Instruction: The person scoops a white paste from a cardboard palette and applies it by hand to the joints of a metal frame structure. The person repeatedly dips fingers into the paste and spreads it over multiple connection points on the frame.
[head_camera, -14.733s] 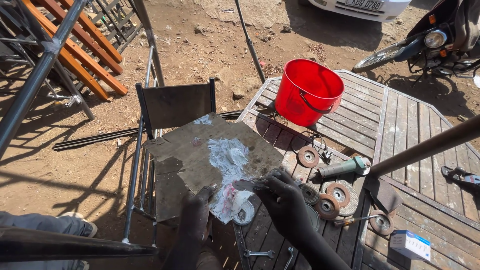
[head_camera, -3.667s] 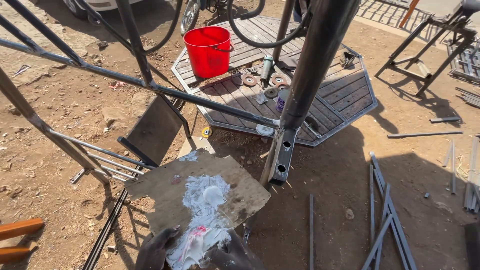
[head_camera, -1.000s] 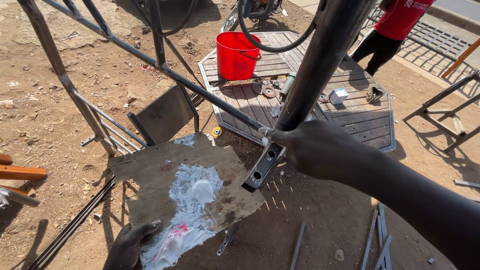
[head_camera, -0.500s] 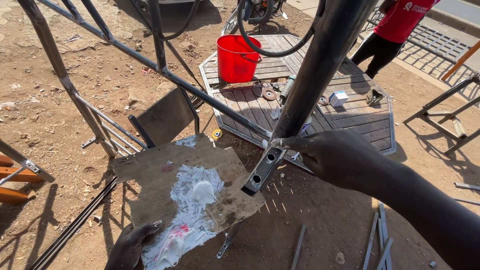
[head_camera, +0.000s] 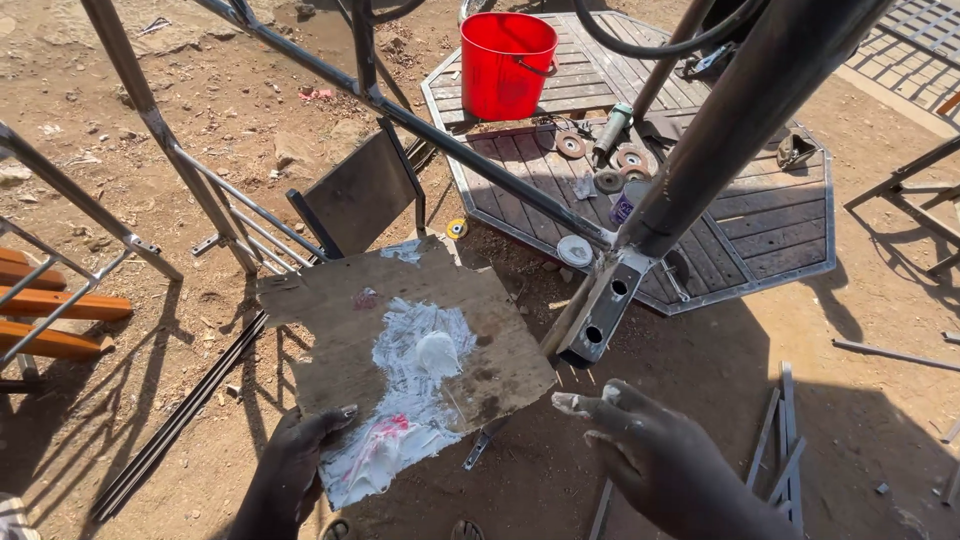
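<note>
- Dusty yard ground lies under a metal frame (head_camera: 640, 235).
- Our left hand (head_camera: 290, 470) grips the board's (head_camera: 400, 340) near edge; white filler (head_camera: 425, 350) is spread across it.
- Our right hand (head_camera: 650, 455) hangs open and empty, fingertips (head_camera: 568, 403) whitened, just beneath the bracket (head_camera: 600, 310), which looks bare yet.

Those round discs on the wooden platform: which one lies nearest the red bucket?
The rusty grinding disc just below the red bucket, left of the angle grinder. The other discs lie right of the grinder, farther from the bucket.

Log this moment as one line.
left hand: holds putty board | right hand: open, below metal bracket
</note>
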